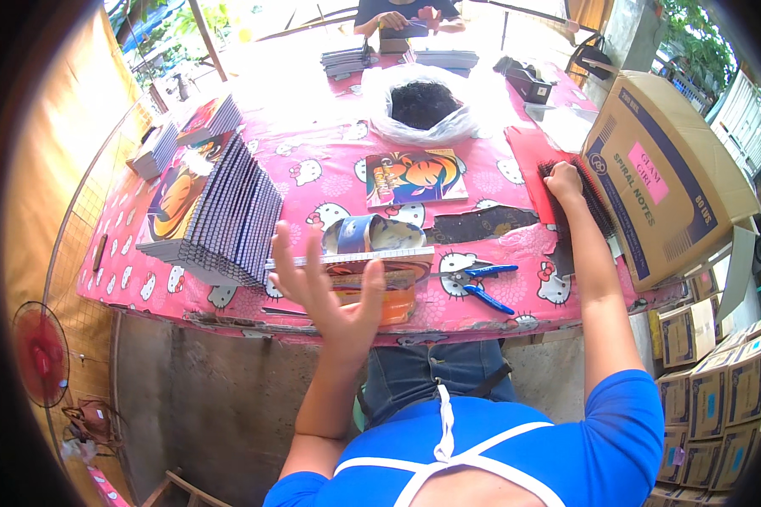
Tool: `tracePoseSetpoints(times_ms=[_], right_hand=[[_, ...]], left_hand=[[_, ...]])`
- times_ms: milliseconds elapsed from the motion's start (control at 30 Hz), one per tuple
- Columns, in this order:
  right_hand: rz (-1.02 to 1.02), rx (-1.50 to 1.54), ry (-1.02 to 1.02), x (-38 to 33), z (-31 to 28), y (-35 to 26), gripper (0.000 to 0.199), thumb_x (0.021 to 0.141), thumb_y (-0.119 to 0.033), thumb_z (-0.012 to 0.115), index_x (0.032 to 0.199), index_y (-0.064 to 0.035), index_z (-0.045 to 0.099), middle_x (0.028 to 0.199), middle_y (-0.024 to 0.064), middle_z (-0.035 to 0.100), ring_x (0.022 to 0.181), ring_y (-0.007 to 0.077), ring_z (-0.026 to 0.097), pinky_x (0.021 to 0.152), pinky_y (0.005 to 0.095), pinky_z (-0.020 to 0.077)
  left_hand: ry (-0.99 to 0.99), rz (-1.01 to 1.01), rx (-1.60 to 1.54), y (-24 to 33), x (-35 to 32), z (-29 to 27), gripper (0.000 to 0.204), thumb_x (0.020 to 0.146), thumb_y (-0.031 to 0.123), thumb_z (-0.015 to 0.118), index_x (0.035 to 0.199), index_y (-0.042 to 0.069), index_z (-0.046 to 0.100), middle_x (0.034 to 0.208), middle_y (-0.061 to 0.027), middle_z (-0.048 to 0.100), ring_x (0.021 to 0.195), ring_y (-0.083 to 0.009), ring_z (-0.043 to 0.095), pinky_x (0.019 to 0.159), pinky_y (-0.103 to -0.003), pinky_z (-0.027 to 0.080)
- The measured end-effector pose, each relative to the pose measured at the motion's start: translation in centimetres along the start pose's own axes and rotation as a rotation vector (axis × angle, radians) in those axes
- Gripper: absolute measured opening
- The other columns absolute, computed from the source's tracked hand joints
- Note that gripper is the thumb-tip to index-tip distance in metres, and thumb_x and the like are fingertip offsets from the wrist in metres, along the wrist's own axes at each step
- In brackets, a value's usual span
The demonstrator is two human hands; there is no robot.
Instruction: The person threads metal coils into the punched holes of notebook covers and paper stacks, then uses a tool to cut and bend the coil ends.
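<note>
My left hand [334,296] is raised with fingers spread and holds nothing. Just behind it, near the table's front edge, a notebook [397,258] stands on its long side, a row of punched holes along its upper edge. A round, open-ended cylinder [372,232] lies against its far side. My right hand [564,180] reaches to the right side, its fingers closed on black spiral binding coils [599,203] heaped beside a red sheet [528,165]. Between my hands lie pliers with blue handles [490,270].
Bound spiral notebooks [220,215] form a tall stack at left. One illustrated cover [416,177] lies mid-table, before a white plastic bag [380,118] of black stuff. A large carton [668,177] stands at right. Another person's hands [393,21] work across the table.
</note>
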State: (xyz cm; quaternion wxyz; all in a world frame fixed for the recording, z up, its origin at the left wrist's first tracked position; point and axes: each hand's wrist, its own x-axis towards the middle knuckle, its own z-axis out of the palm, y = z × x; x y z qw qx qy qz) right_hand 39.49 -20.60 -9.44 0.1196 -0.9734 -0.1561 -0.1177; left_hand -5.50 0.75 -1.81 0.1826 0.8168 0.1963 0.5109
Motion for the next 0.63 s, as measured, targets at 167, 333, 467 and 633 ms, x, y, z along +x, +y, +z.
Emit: tracePoseSetpoints(times_ms=[167,333,467,633], right_hand=[[-0.139,0.212,0.18,1.0,-0.3,1.9,0.027,0.071,-0.011,0.069,0.097,-0.0023,0.066,0.083,0.0175,0.067,0.084,0.0339,0.066,0.078,0.0427,0.0512],[-0.527,0.318,0.222,-6.6,-3.9,-6.5,0.022,0.083,-0.006,0.056,0.1,-0.0064,0.07,0.093,0.0176,0.067,0.087,0.032,0.066,0.077,0.0389,0.053],[-0.912,0.917,-0.031,-19.0,-12.2,-15.4,0.021,0.075,-0.005,0.074,0.095,-0.0036,0.071,0.085,0.0086,0.068,0.075,0.0173,0.065,0.064,0.0284,0.051],[-0.686,1.054,-0.128,-21.2,-11.9,-16.3,0.022,0.076,-0.005,0.076,0.097,-0.0043,0.071,0.092,0.0059,0.066,0.079,0.0171,0.063,0.067,0.0262,0.0497]], left_hand=[[-0.235,0.302,0.301,1.9,1.3,1.6,0.057,0.09,0.04,0.056,0.136,0.007,0.047,0.141,-0.0139,0.042,0.133,-0.0278,0.035,0.104,-0.069,-0.002],[-0.383,0.309,0.166,0.4,1.4,2.2,0.051,0.089,0.034,0.06,0.131,0.005,0.053,0.123,-0.0092,0.058,0.113,-0.0244,0.052,0.106,-0.054,0.019],[-0.208,0.196,-0.169,0.2,1.5,2.3,0.022,0.077,0.02,0.073,0.095,0.008,0.071,0.09,-0.0022,0.068,0.089,-0.0189,0.062,0.091,-0.039,0.035],[-0.208,0.151,-0.258,0.8,1.9,2.4,0.011,0.076,0.017,0.075,0.083,0.01,0.072,0.084,-0.0005,0.068,0.082,-0.0173,0.062,0.088,-0.037,0.037]])
